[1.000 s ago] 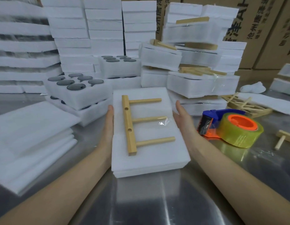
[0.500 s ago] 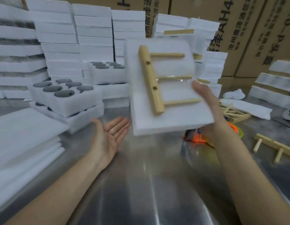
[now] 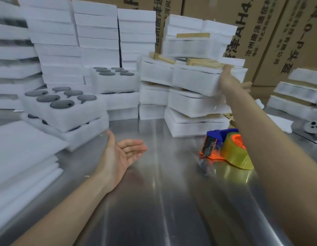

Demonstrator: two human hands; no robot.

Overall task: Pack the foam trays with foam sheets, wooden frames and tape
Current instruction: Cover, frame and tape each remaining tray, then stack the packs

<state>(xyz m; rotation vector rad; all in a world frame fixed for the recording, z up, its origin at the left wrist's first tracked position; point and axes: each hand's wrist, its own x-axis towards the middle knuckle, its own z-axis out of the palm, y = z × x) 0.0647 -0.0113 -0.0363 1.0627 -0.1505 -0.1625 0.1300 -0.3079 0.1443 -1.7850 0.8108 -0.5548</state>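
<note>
Cardboard boxes [image 3: 260, 32] with printed characters wall off the back, and in front of them I see tall stacks of white foam blocks [image 3: 95, 32] along the far edge of the steel tabletop [image 3: 154, 210]. At the left edge lies a loose pile of foam sheets [image 3: 21, 157]. Just beside it, toward the far left, two foam trays [image 3: 65, 110] sit one on the other, the top one showing dark round pieces in its wells; another such tray stands behind them.

Near the middle of the tabletop the left hand [image 3: 122, 155] hovers palm up, fingers straight and relaxed, holding nothing.

Right of center, a stack of wrapped trays rises from the far side of the tabletop. On top of it is the packed tray [image 3: 195, 80], tilted a little, with a wooden frame [image 3: 203, 62] lying on its upper face. The right hand [image 3: 228, 80] grips this tray at its right end, thumb on top and fingers under the edge; motion blur softens the outline.

Below that arm, the tape dispenser [image 3: 225, 150], orange and blue with a yellowish roll, rests on the tabletop, apart from both hands. At the right edge, more wrapped trays [image 3: 296, 91] are piled.
</note>
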